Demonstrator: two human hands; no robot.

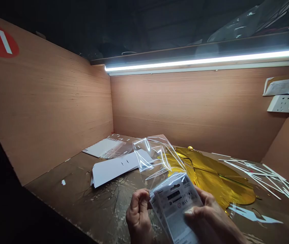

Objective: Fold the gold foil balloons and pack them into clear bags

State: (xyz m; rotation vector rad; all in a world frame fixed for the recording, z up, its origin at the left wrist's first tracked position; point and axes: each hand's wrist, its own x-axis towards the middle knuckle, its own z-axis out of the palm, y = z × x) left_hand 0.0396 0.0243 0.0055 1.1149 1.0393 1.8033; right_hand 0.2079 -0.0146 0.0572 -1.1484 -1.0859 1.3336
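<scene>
Near the bottom centre of the head view is a grey printed card pack [177, 200] with a hanging slot, a barcode and small symbols. More cards show beneath its left side. My right hand [208, 213] is closed on the pack, its thumb across the printed face. My left hand [139, 213] pinches the left edge of the cards. A clear plastic bag [157, 157] extends from the top of the pack over the table, creased and shiny; how it joins the pack cannot be made out.
Gold foil [210, 173] spreads behind my right hand. White sticks [266, 176] lie at the right, near a pale blue scrap [255, 214]. White cards [116, 168] and flat sheets [103, 147] lie at left. Wooden walls [185, 101] enclose the table [83, 200].
</scene>
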